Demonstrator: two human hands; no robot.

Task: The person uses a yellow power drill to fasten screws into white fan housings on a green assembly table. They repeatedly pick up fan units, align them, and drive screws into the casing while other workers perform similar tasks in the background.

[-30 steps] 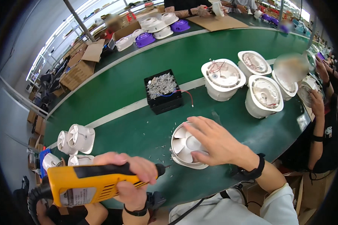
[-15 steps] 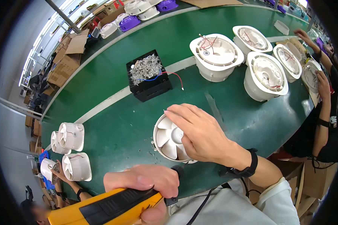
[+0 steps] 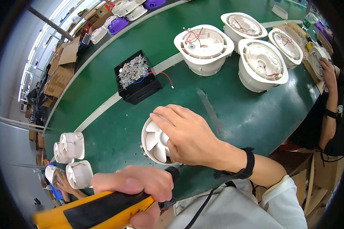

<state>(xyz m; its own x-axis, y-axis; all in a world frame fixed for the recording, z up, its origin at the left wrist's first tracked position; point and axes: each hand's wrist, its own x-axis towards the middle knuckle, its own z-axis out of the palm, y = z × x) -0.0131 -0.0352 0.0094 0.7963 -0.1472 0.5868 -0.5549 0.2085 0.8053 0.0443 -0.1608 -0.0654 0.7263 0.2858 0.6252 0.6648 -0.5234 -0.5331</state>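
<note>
My right hand rests over a round white fan housing with white blades. Its fingers reach across the rim and the thumb bends in toward the hub, partly hiding the blades. A tiny thing may be at the index fingertip, too small to make out. At the lower left my left hand is wrapped around a yellow and black power tool, whose rear end is blurred. The tool's working tip cannot be made out. Several small screws lie beside the housing on the green table.
Beyond the housing, a black box holds many screws; red and blue wires trail from it. Several white housings stand at the back right, more fan housings at the left. Other people's hands work at both sides.
The whole scene has shifted left in the picture, my hands with it. My right hand keeps its place on the fan housing. The other person's raised hand at the far right is out of sight.
</note>
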